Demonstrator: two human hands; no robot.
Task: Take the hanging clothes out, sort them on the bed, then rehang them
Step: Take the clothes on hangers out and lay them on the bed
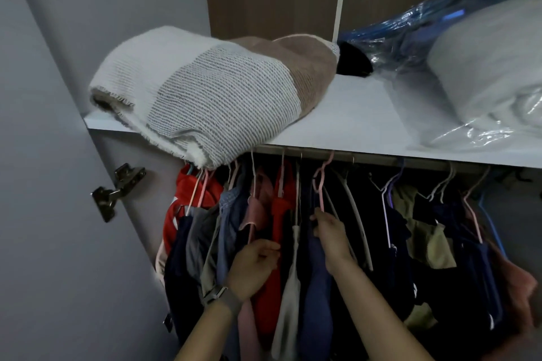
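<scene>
**WARDROBE, HANGING SECTION — BOTH HANDS IN AMONG CLOTHES**

Item 1. Hanging clothes (293,243): packed row on rail under the shelf (346,123), all on hangers, none off the rail as far as can be seen. L to R: red/white top (190,193), dark navy piece, grey/blue pieces, pink garment (258,208), red garment (278,231), pale grey strap-like piece (290,287), blue garment (316,287), black items, olive/khaki piece (425,231), more navy, pink-brown piece at far R edge.

Item 2. Pink hanger (321,184): hook up at rail, neck runs down to R hand.

Item 3. Right hand (330,233): arm reaches up from bottom of frame; fingers curled, pinching base of pink hanger neck, w/ blue garment below it.

Item 4. Left hand (255,264): wrist w/ grey watch band (218,296); fingers loosely bent, tips touching red garment. Whether it actually holds any fabric: can't tell.

Item 5. Shelf contents: folded knit blanket (199,94), white/grey w/ tan section, front edge overhanging shelf lip & covering hanger hooks at L. Black item (353,61) behind it. Blue plastic bag (410,29). White bedding in clear plastic (492,73) at R.

Item 6. Wardrobe door (44,184), grey, open at L; metal hinge (115,190) on its inner edge.
</scene>
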